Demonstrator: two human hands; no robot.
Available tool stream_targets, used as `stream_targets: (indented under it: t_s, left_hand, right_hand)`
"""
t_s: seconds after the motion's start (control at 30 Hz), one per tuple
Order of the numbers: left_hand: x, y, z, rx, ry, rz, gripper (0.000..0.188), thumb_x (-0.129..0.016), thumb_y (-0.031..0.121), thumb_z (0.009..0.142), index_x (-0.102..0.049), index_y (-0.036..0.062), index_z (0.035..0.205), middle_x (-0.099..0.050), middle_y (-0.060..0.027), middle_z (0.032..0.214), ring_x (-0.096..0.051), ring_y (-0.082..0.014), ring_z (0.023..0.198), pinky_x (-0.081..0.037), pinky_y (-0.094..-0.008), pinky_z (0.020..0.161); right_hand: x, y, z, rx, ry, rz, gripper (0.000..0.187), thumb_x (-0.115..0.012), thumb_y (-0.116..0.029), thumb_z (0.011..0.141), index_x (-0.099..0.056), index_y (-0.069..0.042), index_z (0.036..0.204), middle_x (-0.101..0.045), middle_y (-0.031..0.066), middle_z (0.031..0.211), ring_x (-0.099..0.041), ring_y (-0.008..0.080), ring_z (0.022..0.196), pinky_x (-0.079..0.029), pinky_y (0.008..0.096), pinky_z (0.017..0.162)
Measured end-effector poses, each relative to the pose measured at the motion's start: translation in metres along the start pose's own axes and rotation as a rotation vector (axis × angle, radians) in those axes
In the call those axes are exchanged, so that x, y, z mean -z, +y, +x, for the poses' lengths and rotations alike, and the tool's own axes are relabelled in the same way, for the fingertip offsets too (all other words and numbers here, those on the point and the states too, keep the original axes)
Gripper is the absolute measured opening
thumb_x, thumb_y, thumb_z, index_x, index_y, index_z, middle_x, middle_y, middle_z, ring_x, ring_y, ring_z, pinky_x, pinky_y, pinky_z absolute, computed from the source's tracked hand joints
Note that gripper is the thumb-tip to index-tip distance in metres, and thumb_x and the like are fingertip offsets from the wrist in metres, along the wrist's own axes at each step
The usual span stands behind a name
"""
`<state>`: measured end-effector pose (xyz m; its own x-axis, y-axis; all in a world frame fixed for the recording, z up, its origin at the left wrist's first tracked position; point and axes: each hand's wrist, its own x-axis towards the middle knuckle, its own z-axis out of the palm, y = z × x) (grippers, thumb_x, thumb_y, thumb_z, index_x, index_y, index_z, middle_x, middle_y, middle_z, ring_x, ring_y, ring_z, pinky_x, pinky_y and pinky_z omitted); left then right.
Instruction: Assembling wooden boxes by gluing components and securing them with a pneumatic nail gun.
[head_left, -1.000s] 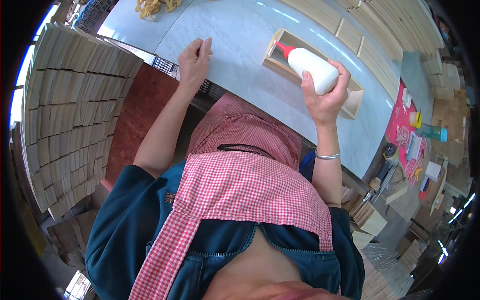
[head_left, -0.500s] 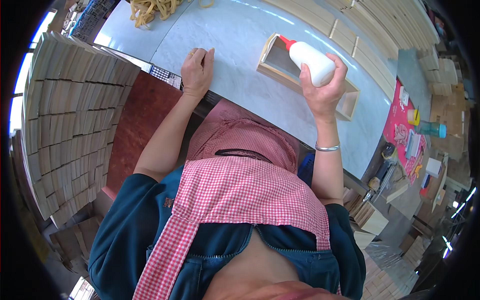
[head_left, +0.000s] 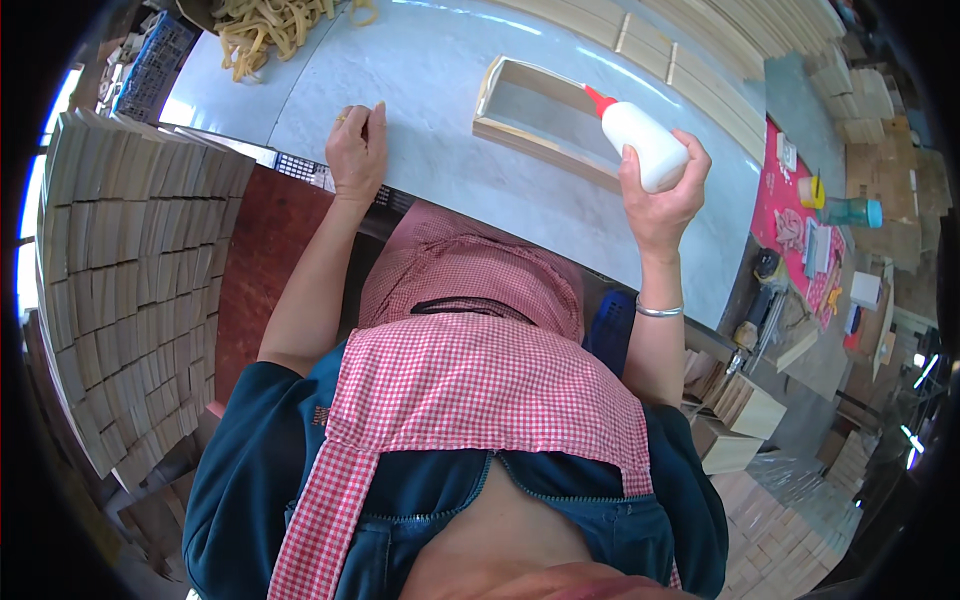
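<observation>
The white squeeze bottle (head_left: 645, 148) is tipped over the wooden frame (head_left: 540, 147), the right hand (head_left: 665, 200) clamped round it, and its red nozzle (head_left: 598, 99) has just travelled rightward from the left corner along the far rim: the work seems to be advancing down that long side! The left hand (head_left: 357, 150), loosely fisted with nothing visible inside, sits by the pale table's (head_left: 430, 160) near edge.

The bottle (head_left: 645, 147) in the person's right hand (head_left: 665, 205) looks smooth plastic, the frame (head_left: 545, 154) beside it matt wood, the tabletop (head_left: 430, 140) toward the left hand (head_left: 357, 155) glossy.
</observation>
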<state>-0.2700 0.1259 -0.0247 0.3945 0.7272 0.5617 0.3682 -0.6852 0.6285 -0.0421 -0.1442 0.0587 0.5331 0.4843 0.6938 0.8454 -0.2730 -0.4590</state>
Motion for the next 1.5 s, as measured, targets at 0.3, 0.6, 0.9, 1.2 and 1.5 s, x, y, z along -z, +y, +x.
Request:
stream_targets:
  t_s: [0.3,0.6,0.9,1.2,1.5]
  left_hand:
    - [-0.004,-0.010,-0.001,-0.011,-0.024,0.042,0.026,-0.063,0.018,0.098,-0.055,0.0023,0.079,-0.051,-0.0063,0.073,-0.045,-0.0224,0.063,-0.041,-0.0354,0.061]
    - [-0.002,-0.007,0.000,-0.007,-0.054,0.064,0.029,-0.062,0.021,0.100,-0.055,0.0024,0.078,-0.051,-0.0057,0.073,-0.044,-0.0212,0.063,-0.041,-0.0354,0.061]
    - [-0.003,-0.009,-0.001,0.009,-0.062,0.088,0.031,-0.061,0.022,0.101,-0.055,0.0027,0.078,-0.051,-0.0050,0.073,-0.044,-0.0211,0.064,-0.041,-0.0346,0.062]
    - [-0.006,-0.013,0.000,-0.013,-0.054,0.095,0.032,-0.060,0.025,0.101,-0.055,0.0029,0.078,-0.052,-0.0049,0.073,-0.046,-0.0214,0.064,-0.042,-0.0350,0.063]
    - [0.000,-0.015,0.000,0.033,-0.062,0.035,0.029,-0.062,0.025,0.099,-0.059,0.0036,0.081,-0.056,-0.0062,0.076,-0.050,-0.0228,0.067,-0.044,-0.0340,0.065]
  right_hand:
    - [0.040,0.021,-0.016,-0.063,0.071,-0.137,0.055,-0.081,-0.017,0.080,-0.050,-0.003,0.123,-0.062,0.0149,0.107,-0.064,0.0298,0.086,-0.054,0.0396,0.076]
    - [0.078,0.042,-0.029,-0.117,0.136,-0.285,0.056,-0.081,-0.021,0.079,-0.051,-0.003,0.123,-0.063,0.0158,0.106,-0.064,0.0312,0.086,-0.054,0.0416,0.077]
    - [0.094,0.045,-0.040,-0.114,0.165,-0.349,0.056,-0.082,-0.021,0.078,-0.052,-0.003,0.122,-0.064,0.0158,0.103,-0.064,0.0314,0.081,-0.053,0.0415,0.074]
    - [0.114,0.020,-0.067,-0.204,0.127,-0.337,0.055,-0.081,-0.020,0.079,-0.052,-0.004,0.124,-0.063,0.0165,0.111,-0.064,0.0333,0.091,-0.054,0.0440,0.082]
    - [0.122,-0.018,-0.085,-0.285,0.166,-0.207,0.058,-0.079,-0.018,0.080,-0.048,-0.003,0.127,-0.058,0.0175,0.115,-0.065,0.0314,0.085,-0.055,0.0433,0.076]
